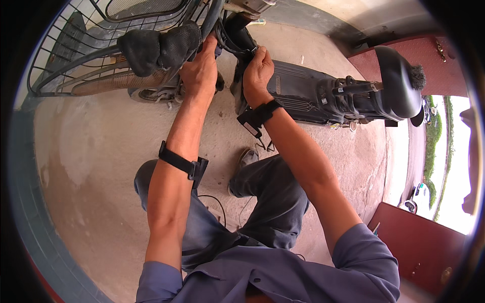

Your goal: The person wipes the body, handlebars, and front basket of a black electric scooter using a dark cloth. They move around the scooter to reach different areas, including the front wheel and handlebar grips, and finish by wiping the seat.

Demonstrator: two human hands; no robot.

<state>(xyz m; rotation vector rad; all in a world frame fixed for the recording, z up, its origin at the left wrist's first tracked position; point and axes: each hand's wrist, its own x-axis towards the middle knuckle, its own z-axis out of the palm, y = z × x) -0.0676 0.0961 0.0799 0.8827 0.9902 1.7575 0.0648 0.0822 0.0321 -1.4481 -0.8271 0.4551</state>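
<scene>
An electric scooter stands before me, its black footboard (293,89) and saddle (398,81) stretching right. At its front, my left hand (201,70) reaches in under the handlebar beside the wire basket (64,49); its fingertips are hidden, so its hold is unclear. My right hand (258,70) pinches the edge of the black front panel (242,39) or something small at it, between thumb and fingers. Black cables (227,43) run between the two hands. A dark padded cover (159,47) wraps part of the handlebar, left of my left hand.
A wheel (146,94) shows below the basket. Thin cables (218,202) lie on the concrete floor (94,151) near my knees. A wall stands at the top, and dark red door panels (416,242) flank the opening on the right.
</scene>
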